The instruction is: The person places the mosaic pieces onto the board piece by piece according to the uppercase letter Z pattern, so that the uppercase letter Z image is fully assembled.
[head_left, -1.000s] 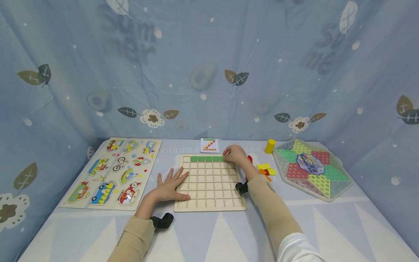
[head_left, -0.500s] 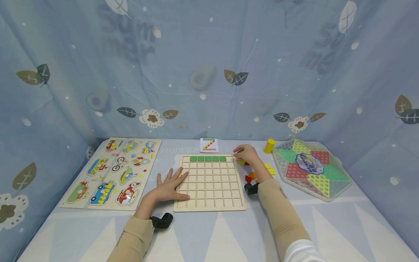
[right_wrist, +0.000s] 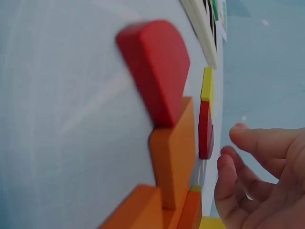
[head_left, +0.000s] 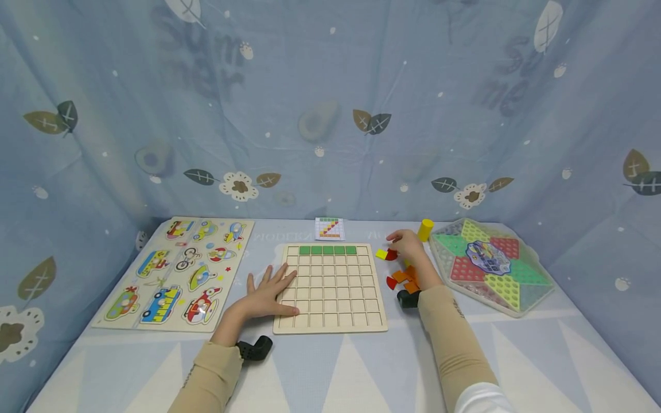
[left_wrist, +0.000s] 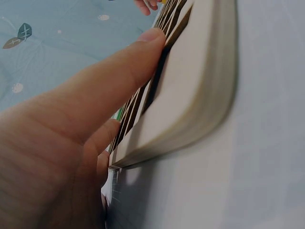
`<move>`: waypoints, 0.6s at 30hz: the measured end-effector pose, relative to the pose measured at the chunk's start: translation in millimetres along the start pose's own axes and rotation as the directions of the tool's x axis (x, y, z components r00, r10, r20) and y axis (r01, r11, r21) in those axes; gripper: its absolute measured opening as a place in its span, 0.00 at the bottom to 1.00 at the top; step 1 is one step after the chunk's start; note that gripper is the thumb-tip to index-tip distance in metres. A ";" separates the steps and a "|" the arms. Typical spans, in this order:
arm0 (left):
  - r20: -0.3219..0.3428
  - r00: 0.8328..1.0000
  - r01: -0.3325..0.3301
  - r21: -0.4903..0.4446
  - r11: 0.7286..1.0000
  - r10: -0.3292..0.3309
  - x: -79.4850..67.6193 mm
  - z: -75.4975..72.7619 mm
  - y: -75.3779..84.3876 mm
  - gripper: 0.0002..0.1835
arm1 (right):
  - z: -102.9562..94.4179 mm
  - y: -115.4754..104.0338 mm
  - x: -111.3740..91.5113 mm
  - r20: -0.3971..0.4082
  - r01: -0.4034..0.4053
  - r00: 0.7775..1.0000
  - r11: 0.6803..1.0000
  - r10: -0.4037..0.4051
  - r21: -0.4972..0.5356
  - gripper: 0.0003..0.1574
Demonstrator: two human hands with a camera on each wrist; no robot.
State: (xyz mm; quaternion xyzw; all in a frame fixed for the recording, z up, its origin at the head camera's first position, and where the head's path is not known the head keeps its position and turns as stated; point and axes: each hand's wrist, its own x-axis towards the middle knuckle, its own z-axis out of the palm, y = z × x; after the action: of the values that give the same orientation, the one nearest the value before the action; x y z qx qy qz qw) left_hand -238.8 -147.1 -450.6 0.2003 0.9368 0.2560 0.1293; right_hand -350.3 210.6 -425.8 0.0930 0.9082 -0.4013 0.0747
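A wooden grid board (head_left: pixel 330 327) lies in the middle of the table, with several green squares (head_left: pixel 328 250) set along its top row. My left hand (head_left: pixel 264 295) rests spread on the board's left edge; its thumb (left_wrist: pixel 143 52) lies over the frame in the left wrist view. Beyond the board's right side, my right hand (head_left: pixel 408 245) hovers beside the loose pieces, its fingers a little bent and holding nothing. Near its fingertips lie a red piece (right_wrist: pixel 205 129) and a yellow piece (right_wrist: pixel 207 85). Orange squares (head_left: pixel 400 277) and a red quarter-round piece (right_wrist: pixel 162 67) lie closer to me.
A small pattern card (head_left: pixel 329 229) stands behind the board. At left lies a vehicle puzzle board (head_left: pixel 186 275). To the right are a yellow cylinder (head_left: pixel 426 230) and a hexagonal Chinese checkers box (head_left: pixel 490 269). A patterned curtain hangs behind the table.
My right hand has left the end of the green row and moved right to the loose pieces, uncovering the board's top right corner. My left hand stays in place.
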 end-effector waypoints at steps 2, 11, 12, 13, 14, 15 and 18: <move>-0.001 1.000 0.001 0.001 1.000 -0.001 0.1 0.0 -0.1 0.51 | -0.8 0.2 -0.8 0.014 -0.020 1.000 0.999 0.021 -0.048 0.18; -0.010 1.000 -0.001 -0.001 1.000 0.001 0.3 0.1 -0.7 0.51 | -0.5 -1.1 -3.8 0.034 -0.010 0.999 0.977 0.018 -0.211 0.17; -0.011 1.000 -0.001 -0.002 1.000 0.001 0.3 0.2 -0.8 0.51 | -0.6 -1.5 -4.1 0.029 -0.012 0.999 0.977 0.018 -0.211 0.17; -0.010 1.000 -0.001 -0.003 1.000 0.001 0.4 0.3 -1.0 0.51 | -0.9 -2.1 -4.6 0.025 -0.019 0.999 0.979 0.025 -0.205 0.17; -0.010 1.000 -0.002 -0.005 1.000 0.002 0.3 0.3 -0.9 0.51 | -1.1 -2.6 -5.0 0.020 -0.027 0.999 0.980 0.031 -0.197 0.16; -0.008 1.000 -0.002 -0.005 1.000 0.002 0.3 0.3 -1.0 0.51 | -1.3 -3.0 -5.4 0.015 -0.031 0.999 0.981 0.035 -0.193 0.15; -0.007 1.000 -0.003 -0.008 1.000 0.003 0.4 0.5 -1.0 0.51 | -1.4 -4.4 -6.6 -0.002 -0.043 0.999 0.984 0.044 -0.171 0.13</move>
State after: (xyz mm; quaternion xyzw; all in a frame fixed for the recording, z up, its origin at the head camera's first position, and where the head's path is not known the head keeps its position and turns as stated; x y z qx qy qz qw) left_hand -239.3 -147.5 -451.7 0.2004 0.9358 0.2608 0.1267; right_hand -344.9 208.1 -420.4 0.1058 0.9370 -0.3202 0.0918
